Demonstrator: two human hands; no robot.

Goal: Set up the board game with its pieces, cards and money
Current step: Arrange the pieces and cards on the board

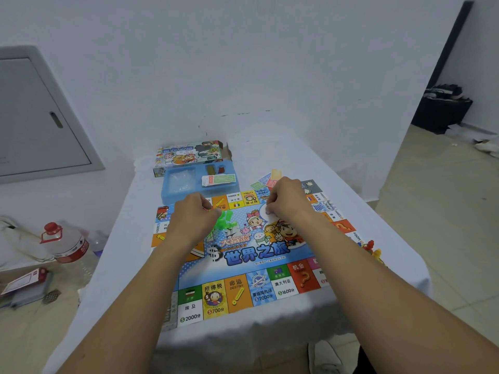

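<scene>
White-clothed tabletop against a white wall; board central, tray at 12 o'clock. Left hand fingers pinch green pieces. Right hand fingers curl; contents unclear.

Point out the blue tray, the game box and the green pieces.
blue tray (172,195), head view, front left wall.
game box (186,153), head view, printed lid.
green pieces (225,221), head view, cluster beside left hand (193,214).
</scene>
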